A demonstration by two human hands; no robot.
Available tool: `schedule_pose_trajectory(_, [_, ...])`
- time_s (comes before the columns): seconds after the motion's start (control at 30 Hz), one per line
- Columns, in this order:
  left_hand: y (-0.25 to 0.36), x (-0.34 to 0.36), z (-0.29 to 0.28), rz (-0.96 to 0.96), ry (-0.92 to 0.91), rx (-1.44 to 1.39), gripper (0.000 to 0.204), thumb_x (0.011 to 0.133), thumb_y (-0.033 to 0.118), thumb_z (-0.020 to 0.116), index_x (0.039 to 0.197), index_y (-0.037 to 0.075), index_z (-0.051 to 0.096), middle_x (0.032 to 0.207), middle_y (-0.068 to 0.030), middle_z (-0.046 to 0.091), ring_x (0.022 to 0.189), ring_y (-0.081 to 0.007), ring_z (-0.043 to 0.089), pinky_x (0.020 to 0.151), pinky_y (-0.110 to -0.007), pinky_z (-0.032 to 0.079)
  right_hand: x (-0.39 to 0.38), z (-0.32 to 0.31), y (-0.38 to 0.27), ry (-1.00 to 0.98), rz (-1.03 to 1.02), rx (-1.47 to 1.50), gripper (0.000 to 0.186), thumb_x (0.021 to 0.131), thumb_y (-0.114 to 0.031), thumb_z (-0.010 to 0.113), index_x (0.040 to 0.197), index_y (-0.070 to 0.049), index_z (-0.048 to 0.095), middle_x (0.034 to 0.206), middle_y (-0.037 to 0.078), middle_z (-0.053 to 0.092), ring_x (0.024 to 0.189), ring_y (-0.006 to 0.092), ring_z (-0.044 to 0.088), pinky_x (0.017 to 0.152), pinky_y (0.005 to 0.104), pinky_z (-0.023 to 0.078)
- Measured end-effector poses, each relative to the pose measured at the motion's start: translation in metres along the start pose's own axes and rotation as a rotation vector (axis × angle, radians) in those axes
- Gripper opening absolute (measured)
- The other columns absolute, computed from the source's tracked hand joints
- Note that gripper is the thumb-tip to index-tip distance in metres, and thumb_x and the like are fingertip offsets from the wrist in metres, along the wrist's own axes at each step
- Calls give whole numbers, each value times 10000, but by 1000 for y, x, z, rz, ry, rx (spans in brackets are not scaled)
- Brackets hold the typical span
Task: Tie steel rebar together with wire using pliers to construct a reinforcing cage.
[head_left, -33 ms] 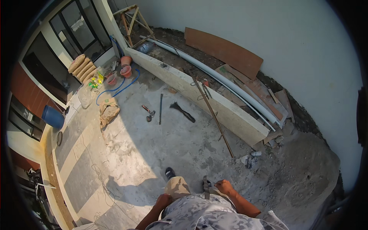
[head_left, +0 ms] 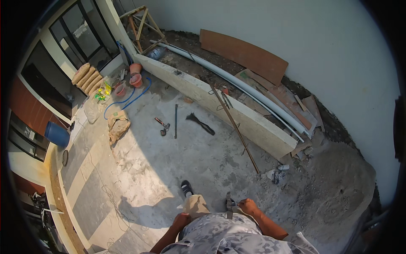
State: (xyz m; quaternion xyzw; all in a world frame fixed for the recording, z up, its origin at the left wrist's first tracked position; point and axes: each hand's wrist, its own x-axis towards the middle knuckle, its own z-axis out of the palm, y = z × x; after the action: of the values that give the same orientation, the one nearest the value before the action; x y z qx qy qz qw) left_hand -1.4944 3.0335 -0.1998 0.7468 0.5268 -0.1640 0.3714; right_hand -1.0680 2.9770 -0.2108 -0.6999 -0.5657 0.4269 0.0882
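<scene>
"Where are the person's hands?"

"The left hand [head_left: 182,220] is beside the left trouser leg [head_left: 196,204], fingers curled; whether it grasps cloth or nothing, there's no telling. The right hand [head_left: 248,206] is curled too, its palm hidden, so its hold is equally uncertain."

"What is nearest it?"

"A narrow grey object [head_left: 229,205], just left of the right hand and in front of the patterned shirt [head_left: 220,233]. The view is too small to say what it is, or whether the fingers touch it. It looks like metal, so probably stiff and not fragile; the end nearer the shirt seems the natural hold."

"And on the concrete floor [head_left: 203,163]?"

"Well apart from both hands lie a hammer [head_left: 159,122], presumably head-heavy and best taken by its orange handle; a dark bar [head_left: 176,122], likely rigid, steadiest at its middle; and a black bundle [head_left: 201,124], probably springy, suited to gripping where it narrows."
</scene>
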Motion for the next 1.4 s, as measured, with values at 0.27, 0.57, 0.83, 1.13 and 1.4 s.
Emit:
schedule_pose_trajectory(0.27, [-94, 136, -220, 298, -180, 42, 254, 836, 294, 762, 963, 74, 780, 956, -190, 752, 951, -380, 723, 832, -452, 561, 60, 47, -106, 34, 408, 17, 369, 1002, -367, 567, 1149, -96, 770, 1136, 225, 736, 1044, 390, 709, 952, 469, 558])
schedule_pose_trajectory(0.57, [-100, 223, -308, 347, -471, 96, 228, 857, 298, 756, 947, 90, 787, 957, -170, 758, 931, -354, 720, 848, -432, 554, 113, 75, -201, 224, 698, 327, 315, 894, -340, 743, 1034, -61, 788, 1019, 220, 757, 984, 411, 724, 871, 500, 570])
schedule_pose_trajectory(0.83, [-70, 282, -370, 352, -435, 260, 265, 882, 299, 741, 997, 61, 754, 962, -199, 740, 946, -380, 704, 838, -454, 539, 150, 54, -218, 258, 731, 537, 286, 915, -299, 725, 1022, -40, 784, 958, 240, 751, 924, 414, 731, 822, 479, 568])
schedule_pose_trajectory(1.13, [-28, 337, -445, 267, -727, 200, 242, 882, 268, 753, 901, 26, 739, 823, -141, 719, 789, -263, 664, 747, -393, 517, 169, 34, -274, 298, 819, 732, 318, 944, -289, 700, 1078, -7, 765, 1052, 262, 739, 1039, 415, 709, 899, 470, 543])
schedule_pose_trajectory(1.4, [8, 416, -494, 387, -892, 422, 255, 847, 289, 758, 846, 37, 717, 798, -114, 717, 765, -234, 657, 715, -403, 514, 196, 48, -332, 377, 1023, 789, 311, 929, -295, 714, 997, 7, 753, 980, 257, 745, 985, 410, 722, 858, 469, 554])
